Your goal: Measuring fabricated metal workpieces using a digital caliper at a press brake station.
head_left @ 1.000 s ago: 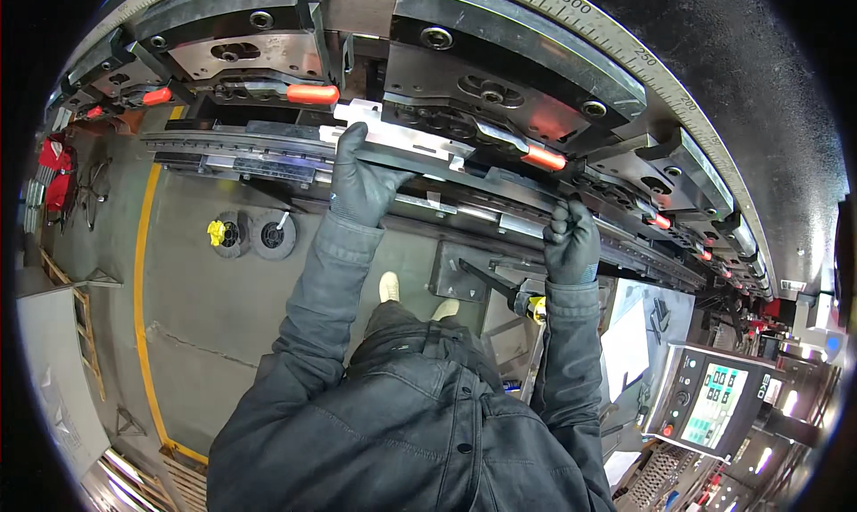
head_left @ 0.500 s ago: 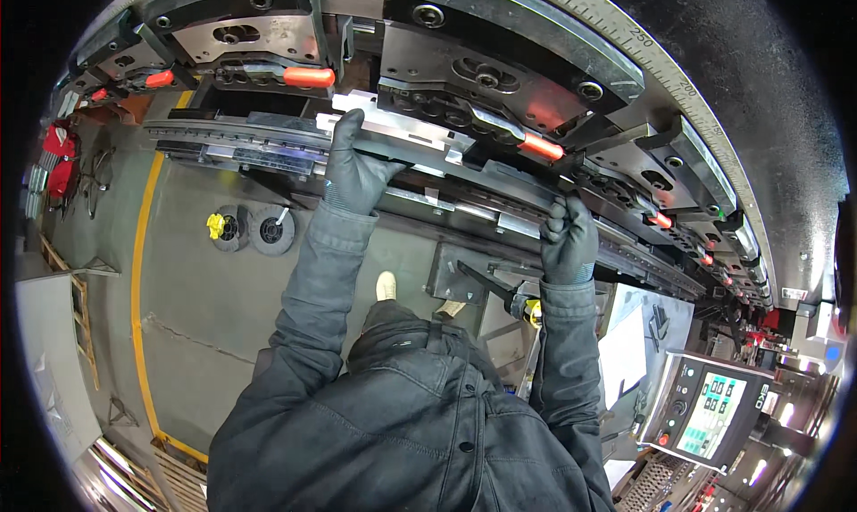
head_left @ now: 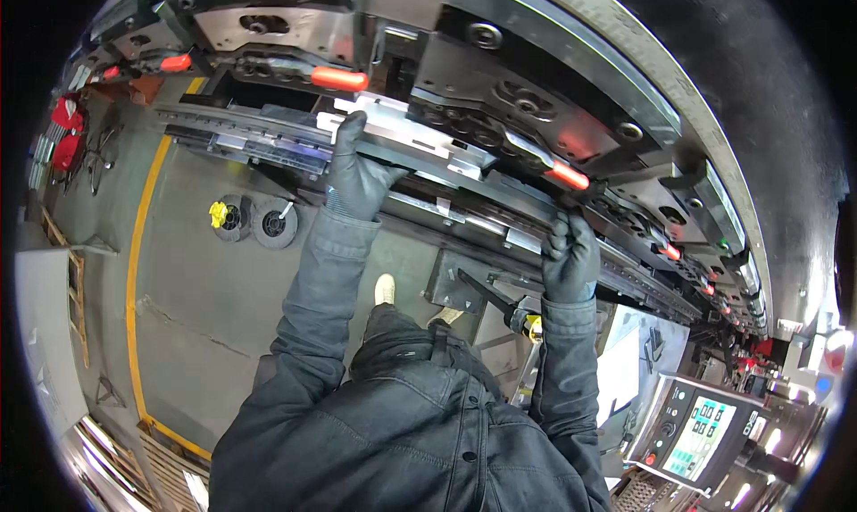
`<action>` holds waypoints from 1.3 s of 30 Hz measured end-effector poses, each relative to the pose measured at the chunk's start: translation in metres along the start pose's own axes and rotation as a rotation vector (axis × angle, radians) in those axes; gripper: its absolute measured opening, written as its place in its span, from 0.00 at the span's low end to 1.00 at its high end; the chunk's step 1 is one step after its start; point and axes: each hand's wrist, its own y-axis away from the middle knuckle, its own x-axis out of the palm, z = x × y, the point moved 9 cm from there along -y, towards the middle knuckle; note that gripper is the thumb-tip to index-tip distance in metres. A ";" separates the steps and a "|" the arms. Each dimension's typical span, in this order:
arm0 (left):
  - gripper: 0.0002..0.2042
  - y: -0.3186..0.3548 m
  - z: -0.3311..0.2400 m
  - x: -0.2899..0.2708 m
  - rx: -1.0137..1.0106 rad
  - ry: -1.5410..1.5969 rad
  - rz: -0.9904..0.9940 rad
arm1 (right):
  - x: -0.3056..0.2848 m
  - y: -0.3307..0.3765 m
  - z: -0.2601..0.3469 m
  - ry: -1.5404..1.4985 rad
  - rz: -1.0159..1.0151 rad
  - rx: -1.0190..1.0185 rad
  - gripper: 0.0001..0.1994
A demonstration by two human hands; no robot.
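In dark gloves, both my hands hold a long, narrow sheet-metal strip at the bed of a press brake. Its bright far edge, with notches and slots, lies below the upper tooling. My left hand grips the strip near its left end, thumb up over it and fingers hidden underneath. Toward the other end, my right hand has its fingers curled at the near edge. Just beyond the strip hang the upper tool clamps, with orange-red levers. The lower die rail runs along beneath.
A control panel with a lit screen stands at lower right, beside a table with white sheets. A foot-pedal-like dark box sits near my shoes. Two grey round spools lie on the floor, left of a yellow line.
The view has shifted slightly, so the machine's clamps appear farther right and lower. My hands keep their hold on the strip, with its bright notched edge still under the tooling.
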 end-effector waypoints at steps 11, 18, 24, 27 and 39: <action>0.22 0.001 0.008 0.011 0.009 -0.050 -0.019 | -0.004 0.002 0.007 -0.070 0.022 0.027 0.08; 0.20 -0.002 0.008 0.012 -0.014 -0.043 0.059 | -0.001 0.003 0.009 -0.019 -0.004 -0.007 0.08; 0.17 -0.003 0.006 -0.002 0.052 -0.106 -0.058 | 0.004 0.006 0.008 -0.057 -0.037 0.024 0.09; 0.17 -0.002 0.004 0.000 0.045 -0.140 -0.064 | 0.001 0.006 0.009 -0.029 -0.073 -0.001 0.09; 0.09 -0.003 -0.004 -0.012 0.030 -0.147 -0.142 | -0.003 0.000 0.004 0.038 -0.140 -0.033 0.08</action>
